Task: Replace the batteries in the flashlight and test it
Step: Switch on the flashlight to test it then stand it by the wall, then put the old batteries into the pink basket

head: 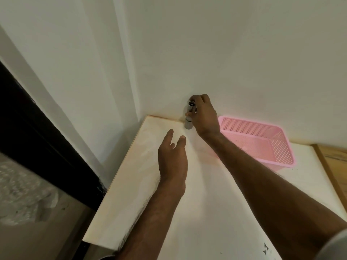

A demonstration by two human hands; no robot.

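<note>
A grey flashlight [188, 124] stands upright on the white tabletop [197, 203], close to the back wall. My right hand [203, 114] grips its upper part, fingers curled round it, with the dark top end showing beside my thumb. My left hand [171, 156] hovers over the table a little in front and to the left of the flashlight, fingers straight and relaxed, holding nothing. No loose batteries are visible.
A pink perforated basket [281, 147] sits on the table just right of my right hand, against the wall. The table's left edge [120, 166] drops off beside a dark frame. A wooden board [332, 166] lies at the far right.
</note>
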